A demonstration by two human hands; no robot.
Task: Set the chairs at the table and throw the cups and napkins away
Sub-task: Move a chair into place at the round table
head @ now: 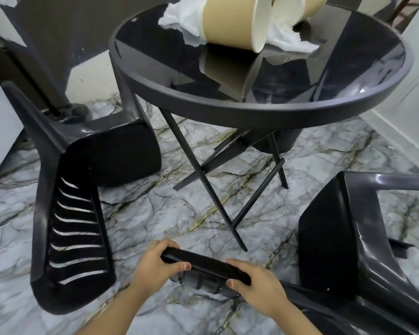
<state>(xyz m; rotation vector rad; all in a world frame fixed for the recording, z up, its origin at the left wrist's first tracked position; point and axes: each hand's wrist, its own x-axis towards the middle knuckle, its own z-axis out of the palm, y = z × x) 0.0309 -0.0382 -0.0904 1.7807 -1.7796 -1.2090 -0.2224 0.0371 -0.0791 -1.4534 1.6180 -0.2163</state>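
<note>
At the bottom of the view, over the marbled floor [179,213], both hands grip the top rail of a black plastic chair [205,264]. The left hand [155,264] wraps the rail's left end, fingers curled over the far side and thumb lying along the near edge. The right hand [254,284] clamps the right end the same way, fingers over the top and thumb pressed to the near face. Neither hand is spread; both are closed tight around the rail. Below the rail a few slats of the chair's back show, but the seat and legs of this chair cannot be followed clearly.

To the left, a second black chair [82,189] lies tipped over on the floor, its slatted back towards the camera and its seat beside the table's legs. To the right, a third black chair [348,226] also lies toppled, its seat turned on edge.

Ahead stands the round black table [252,110] with a glossy top and thin crossed legs. On its far side lie two tan paper cups on their sides: the nearer cup [228,22] with its white mouth facing right, the farther cup [307,6] partly cut off by the frame's top. Crumpled white napkins [179,18] lie under and around them, touching both.
</note>
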